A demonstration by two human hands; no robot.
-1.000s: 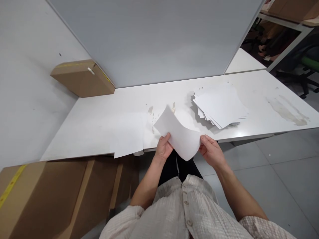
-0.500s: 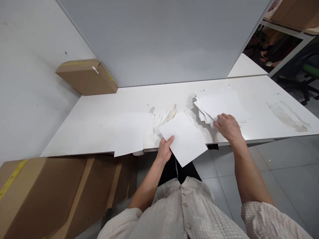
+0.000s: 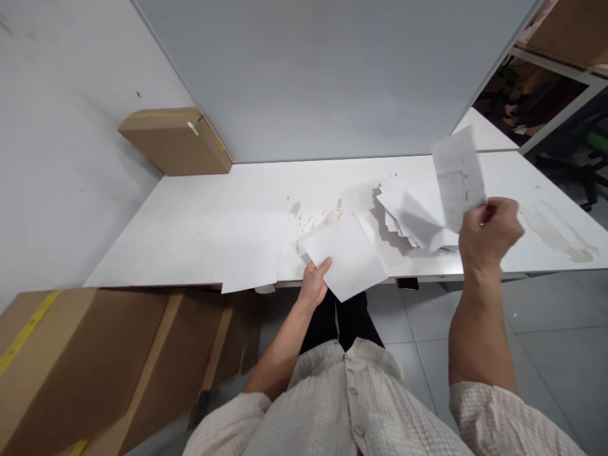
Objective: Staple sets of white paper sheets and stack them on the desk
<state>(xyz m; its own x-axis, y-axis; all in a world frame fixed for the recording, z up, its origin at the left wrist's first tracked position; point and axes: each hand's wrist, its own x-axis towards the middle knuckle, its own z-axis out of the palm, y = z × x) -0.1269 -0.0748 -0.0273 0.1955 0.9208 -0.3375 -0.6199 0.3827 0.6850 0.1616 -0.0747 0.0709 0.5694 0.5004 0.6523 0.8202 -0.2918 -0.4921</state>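
My left hand [image 3: 315,282] pinches the near corner of a white sheet of paper [image 3: 346,253] that lies partly on the white table [image 3: 199,215] and hangs over its front edge. My right hand [image 3: 489,233] is raised above the table with its fingers closed on a second sheet [image 3: 458,174], held upright and showing faint print. Just left of that hand lies a fanned pile of white sheets [image 3: 408,212] on the table.
More white sheets [image 3: 249,253] lie flat at the table's front left. A brown cardboard box [image 3: 175,139] sits in the far left corner by the grey partition. Large cardboard boxes [image 3: 95,354] stand on the floor at the left. Stains mark the table's right end [image 3: 555,231].
My right hand let go of the sheet held by both hands, reached to the pile, and has now lifted one sheet up off it. My left hand keeps its sheet.
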